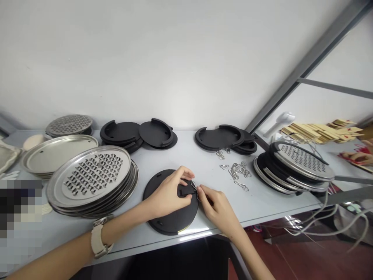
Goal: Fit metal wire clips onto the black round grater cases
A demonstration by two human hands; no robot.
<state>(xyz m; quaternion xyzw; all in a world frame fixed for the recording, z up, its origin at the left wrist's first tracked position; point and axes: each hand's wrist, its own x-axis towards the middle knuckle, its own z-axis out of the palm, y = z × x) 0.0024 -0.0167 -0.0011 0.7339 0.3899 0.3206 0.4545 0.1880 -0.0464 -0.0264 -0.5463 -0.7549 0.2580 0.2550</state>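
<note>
A round black plastic disc (171,221) lies flat near the table's front edge. Over it, my left hand (167,192) has its thumb and fingers apart around a raised black rectangular part (186,189), touching the disc. My right hand (214,204) pinches a bent metal wire clip (194,186) at the disc's right edge, against that raised part. How the clip sits there is partly hidden by the fingers. Several similar loose wire clips (239,170) lie on the table just beyond my right hand.
Left stands a stack of round metal grater plates (93,175), with plain metal plates (62,151) behind. Black rimmed holders (122,132) and more black holders (218,138) line the wall. Assembled graters (303,159) are piled right, by a metal frame post (300,66). Another person's hand (359,157) is far right.
</note>
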